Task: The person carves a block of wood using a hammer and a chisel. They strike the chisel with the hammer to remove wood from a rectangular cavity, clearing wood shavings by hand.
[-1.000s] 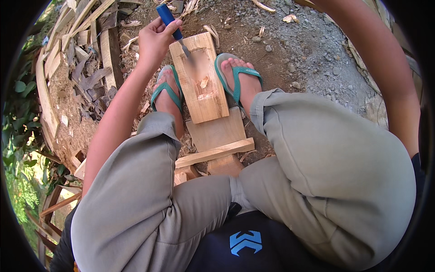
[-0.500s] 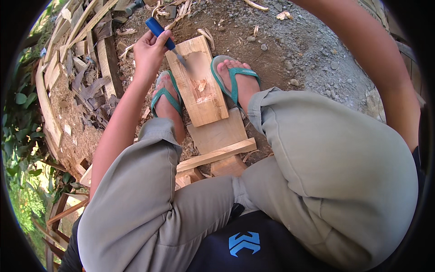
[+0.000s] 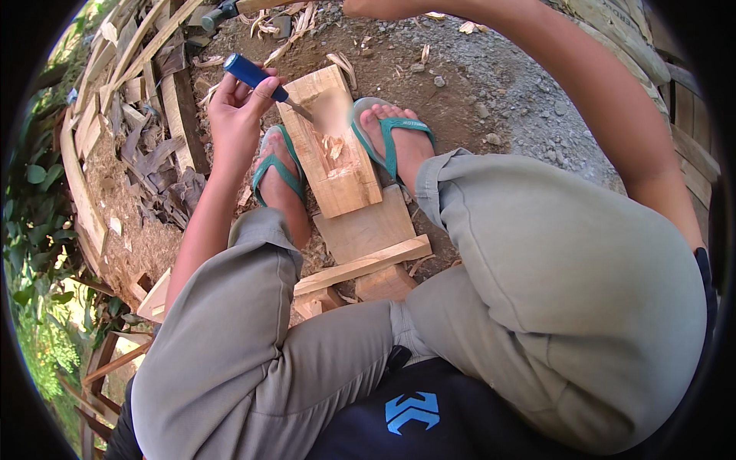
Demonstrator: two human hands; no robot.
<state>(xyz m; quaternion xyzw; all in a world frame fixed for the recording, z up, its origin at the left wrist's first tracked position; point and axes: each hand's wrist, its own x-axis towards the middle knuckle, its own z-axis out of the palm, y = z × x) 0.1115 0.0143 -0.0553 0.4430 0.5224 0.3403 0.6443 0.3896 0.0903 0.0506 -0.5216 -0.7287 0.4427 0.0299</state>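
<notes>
My left hand (image 3: 244, 101) is closed round the blue handle of a chisel (image 3: 261, 78), which leans down to the right. Its metal blade meets the upper part of a thick wooden board (image 3: 349, 184), where a hollow is partly blurred. Loose chips (image 3: 333, 147) lie in the cut area below the blade. At the top edge, my right hand (image 3: 383, 7) is partly cut off by the frame. A hammer (image 3: 222, 14) with a dark metal head reaches out from it to the left, its wooden handle running along that edge.
My feet in green flip-flops (image 3: 395, 142) flank the board. Under its near end lies a flat wood piece (image 3: 368, 226), with a wooden strip (image 3: 364, 266) and blocks closer to me. Scrap wood (image 3: 176, 107) is piled at left, gravel (image 3: 529, 115) lies at right.
My right hand has come down into view at the top with the hammer, whose head moved left. My left hand has shifted slightly left, and the chisel leans over more.
</notes>
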